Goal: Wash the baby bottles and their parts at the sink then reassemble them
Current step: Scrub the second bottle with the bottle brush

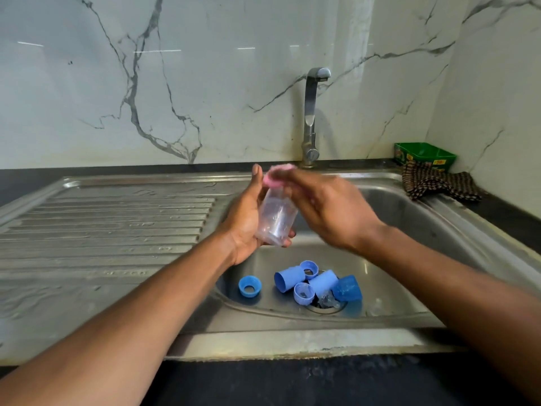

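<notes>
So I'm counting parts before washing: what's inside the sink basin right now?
In the sink basin, clustered at the drain: blue rings, two light-blue cylindrical pieces, a darker blue cap and a clear teat. Anything beneath the pile is covered.

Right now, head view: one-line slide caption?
Left hand holds clear plastic bottle, right hand at its pink ring, above steel sink.

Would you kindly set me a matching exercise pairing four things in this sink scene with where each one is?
Things:
1. clear bottle
2. blue parts
3. green box
4. checked cloth

Places:
A. counter at the back right corner
B. in the left hand
C. draped over the sink rim
D. in the basin round the drain

Pairs: 1-B, 2-D, 3-A, 4-C
</notes>
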